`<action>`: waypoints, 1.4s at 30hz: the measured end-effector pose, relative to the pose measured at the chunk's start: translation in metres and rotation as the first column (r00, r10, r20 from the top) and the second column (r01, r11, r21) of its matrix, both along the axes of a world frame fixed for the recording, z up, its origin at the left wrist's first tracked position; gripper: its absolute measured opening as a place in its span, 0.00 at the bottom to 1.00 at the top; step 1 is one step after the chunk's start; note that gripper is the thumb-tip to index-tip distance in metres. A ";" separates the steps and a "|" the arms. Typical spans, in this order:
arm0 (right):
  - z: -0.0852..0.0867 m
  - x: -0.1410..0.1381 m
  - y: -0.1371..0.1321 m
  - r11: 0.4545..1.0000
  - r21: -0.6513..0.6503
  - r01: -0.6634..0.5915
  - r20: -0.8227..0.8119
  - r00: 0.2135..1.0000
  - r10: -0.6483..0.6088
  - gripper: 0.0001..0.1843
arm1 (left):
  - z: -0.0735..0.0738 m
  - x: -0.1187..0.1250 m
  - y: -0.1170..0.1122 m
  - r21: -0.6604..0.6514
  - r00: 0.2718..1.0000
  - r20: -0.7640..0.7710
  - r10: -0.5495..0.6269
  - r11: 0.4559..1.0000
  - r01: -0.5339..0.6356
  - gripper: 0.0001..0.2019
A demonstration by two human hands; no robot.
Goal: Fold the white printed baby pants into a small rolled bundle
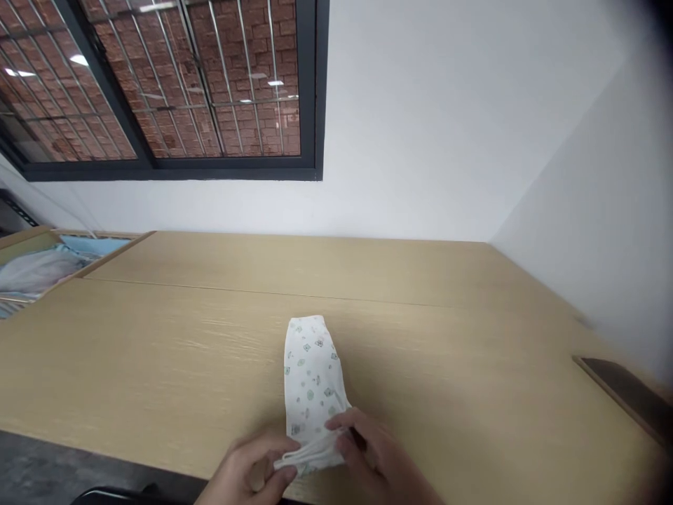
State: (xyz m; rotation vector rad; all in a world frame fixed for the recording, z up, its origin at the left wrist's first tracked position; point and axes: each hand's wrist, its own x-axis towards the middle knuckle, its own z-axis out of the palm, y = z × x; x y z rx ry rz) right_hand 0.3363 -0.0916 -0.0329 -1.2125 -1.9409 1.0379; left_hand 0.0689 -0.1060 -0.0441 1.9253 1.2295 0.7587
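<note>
A small white cloth (311, 375) with a pale green print lies folded into a narrow strip on the wooden table (173, 351), running away from me. My left hand (252, 473) pinches its near end from the left. My right hand (376, 459) grips the same bunched end from the right, fingers curled over the fabric. Both hands sit at the table's front edge.
A cardboard box (57, 263) with pale fabric inside stands at the far left. A dark flat panel (623, 393) lies near the right edge. White walls meet at the back right, and a barred window (173, 84) faces a brick wall.
</note>
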 end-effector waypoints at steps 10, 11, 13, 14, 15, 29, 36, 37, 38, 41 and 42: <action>0.009 -0.016 0.090 0.962 0.192 0.195 -0.083 0.980 -0.182 0.20 | 0.034 0.021 0.091 0.147 0.968 -0.042 0.247 0.960 -0.239 0.21; 0.006 -0.019 0.103 0.953 0.209 0.220 -0.078 0.975 -0.208 0.20 | 0.033 0.023 0.102 0.154 0.964 -0.071 0.256 0.958 -0.243 0.22; -0.003 -0.024 0.129 0.937 0.240 0.252 -0.032 0.967 -0.252 0.20 | 0.028 0.026 0.126 0.158 0.954 -0.123 0.272 0.955 -0.252 0.20; -0.008 -0.027 0.143 0.932 0.252 0.262 0.003 0.962 -0.272 0.21 | 0.024 0.028 0.139 0.155 0.949 -0.144 0.281 0.953 -0.259 0.19; -0.014 -0.030 0.156 0.928 0.258 0.268 0.033 0.958 -0.286 0.21 | 0.020 0.030 0.151 0.151 0.942 -0.163 0.292 0.951 -0.269 0.17; -0.009 -0.038 0.140 0.878 0.438 -0.194 0.215 0.971 0.107 0.22 | -0.024 0.067 0.065 0.406 0.960 -0.247 0.132 0.913 -0.021 0.16; -0.013 -0.046 0.097 0.706 0.338 -0.623 0.293 0.782 0.550 0.25 | -0.102 0.081 0.033 0.853 0.815 -0.338 0.470 0.519 0.055 0.20; -0.018 -0.046 0.097 0.693 0.350 -0.630 0.307 0.776 0.551 0.26 | -0.106 0.081 0.033 0.860 0.807 -0.334 0.487 0.507 0.050 0.21; -0.024 -0.046 0.098 0.690 0.360 -0.627 0.324 0.778 0.538 0.27 | -0.108 0.082 0.034 0.863 0.797 -0.331 0.505 0.503 0.040 0.22; -0.039 -0.044 0.106 0.697 0.380 -0.608 0.402 0.787 0.468 0.28 | -0.112 0.082 0.034 0.867 0.758 -0.351 0.549 0.497 0.041 0.25; -0.043 -0.044 0.110 0.695 0.379 -0.612 0.431 0.781 0.453 0.29 | -0.113 0.082 0.033 0.861 0.743 -0.375 0.554 0.505 0.058 0.26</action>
